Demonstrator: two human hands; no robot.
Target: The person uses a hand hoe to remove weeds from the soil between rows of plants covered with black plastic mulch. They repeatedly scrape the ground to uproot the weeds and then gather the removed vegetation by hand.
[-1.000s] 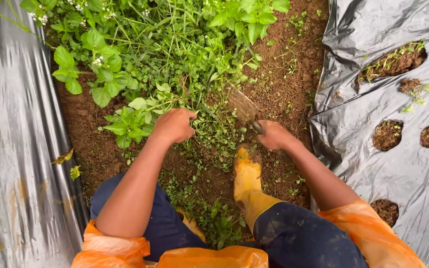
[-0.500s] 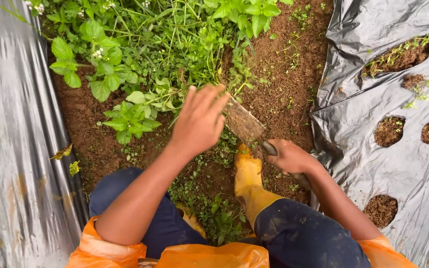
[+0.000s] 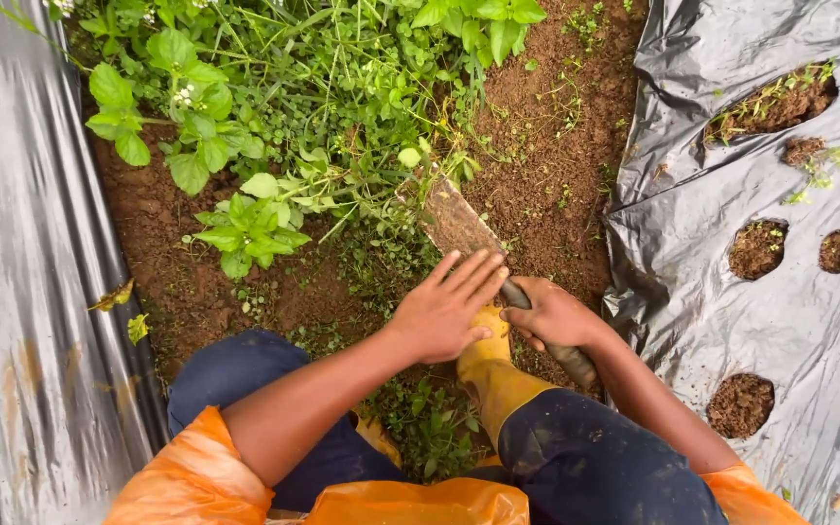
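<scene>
Head view: my right hand [image 3: 554, 316] is clamped around the hand hoe's [image 3: 459, 226] handle, its soil-caked blade reaching toward eleven o'clock into the weeds [image 3: 323, 107]. My left hand [image 3: 444, 311] is spread flat (holding nothing) over the yellow boot [image 3: 488, 365].

Our left hand [image 3: 444, 311] covers the toe of the yellow boot [image 3: 491, 369], and our right hand [image 3: 553, 316] hides most of the hoe's handle [image 3: 576, 365]. The blade [image 3: 454, 219] tip sinks among weeds [image 3: 323, 97], which the frame's upper edge crops
</scene>
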